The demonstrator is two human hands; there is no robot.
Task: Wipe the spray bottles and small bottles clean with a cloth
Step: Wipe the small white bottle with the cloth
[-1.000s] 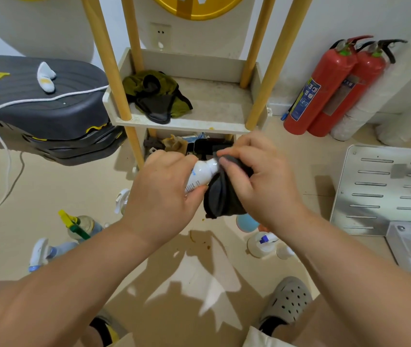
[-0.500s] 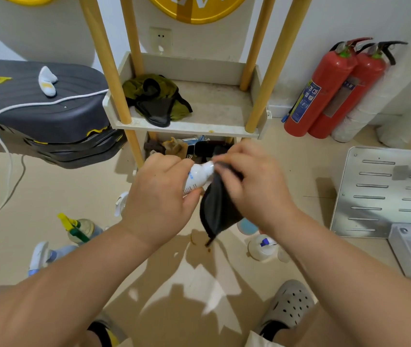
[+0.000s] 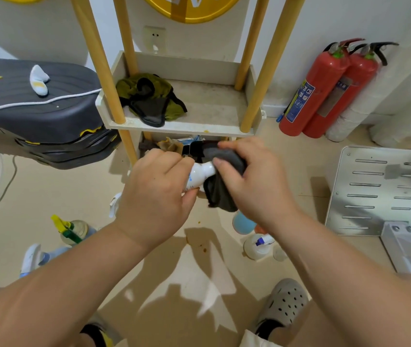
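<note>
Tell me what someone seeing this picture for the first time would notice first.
The two hands in the middle stand out most: the left hand grips a small white bottle, while the right hand holds a dark grey cloth over its far end. Next come two red fire extinguishers against the wall at upper right, and a green and black rag lying on the shelf behind the hands.
</note>
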